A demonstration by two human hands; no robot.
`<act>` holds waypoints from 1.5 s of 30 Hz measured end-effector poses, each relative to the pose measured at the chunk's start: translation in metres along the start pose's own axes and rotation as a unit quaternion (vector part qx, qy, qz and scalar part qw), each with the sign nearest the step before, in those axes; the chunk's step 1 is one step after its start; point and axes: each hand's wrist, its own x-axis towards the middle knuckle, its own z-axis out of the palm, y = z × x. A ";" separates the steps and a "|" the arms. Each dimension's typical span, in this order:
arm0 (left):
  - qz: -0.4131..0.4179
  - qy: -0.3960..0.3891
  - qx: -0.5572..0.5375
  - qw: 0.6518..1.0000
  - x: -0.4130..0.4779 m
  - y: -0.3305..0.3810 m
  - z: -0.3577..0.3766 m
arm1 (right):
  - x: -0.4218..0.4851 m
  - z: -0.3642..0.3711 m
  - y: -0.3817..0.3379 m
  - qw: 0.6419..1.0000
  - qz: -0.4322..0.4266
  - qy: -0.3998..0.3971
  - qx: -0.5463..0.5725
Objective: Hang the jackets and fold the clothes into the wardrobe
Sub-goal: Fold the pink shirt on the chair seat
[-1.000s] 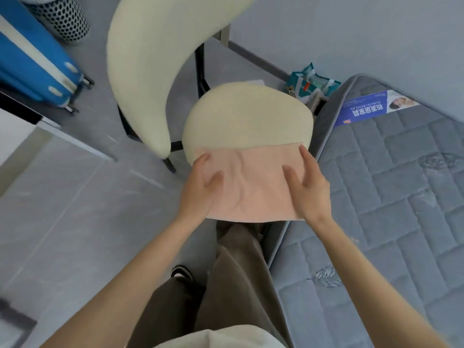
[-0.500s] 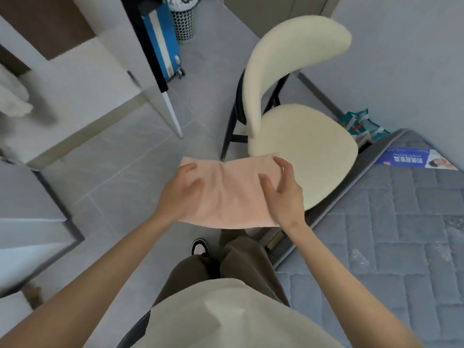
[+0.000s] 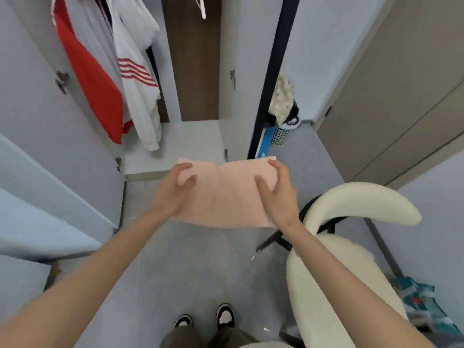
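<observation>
Folded cloth (image 3: 226, 197) — chair (image 3: 326, 285) beside, jackets (image 3: 136, 96) ahead

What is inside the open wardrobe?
A red jacket and a white striped jacket hang above a pale shelf. The pink cloth covers part of the shelf's front edge.

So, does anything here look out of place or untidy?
Yes: a crumpled cream cloth is heaped above the mesh bin, not folded, and teal packets lie on the floor by the chair.
</observation>
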 end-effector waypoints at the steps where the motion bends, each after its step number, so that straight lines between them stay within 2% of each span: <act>1: 0.005 0.021 0.001 1.000 0.008 0.009 -0.011 | 0.014 -0.001 -0.015 1.000 -0.024 -0.006 0.008; 5: 0.006 0.097 -0.017 0.995 0.046 0.043 -0.065 | 0.067 0.007 -0.083 0.994 -0.105 -0.008 0.028; 14: 0.085 0.211 -0.041 0.973 0.144 0.096 -0.219 | 0.170 0.060 -0.251 0.970 -0.230 -0.013 0.073; 24: 0.187 0.245 -0.030 0.951 0.260 0.164 -0.371 | 0.263 0.095 -0.422 0.948 -0.307 0.038 0.073; 35: 0.313 0.278 -0.007 0.908 0.391 0.278 -0.432 | 0.391 0.068 -0.538 0.929 -0.332 0.165 0.002; 41: 0.305 0.300 -0.035 0.903 0.465 0.311 -0.445 | 0.477 0.072 -0.578 0.922 -0.349 0.164 0.025; 45: 0.310 0.346 -0.019 0.885 0.501 0.320 -0.471 | 0.528 0.089 -0.614 0.902 -0.396 0.154 0.073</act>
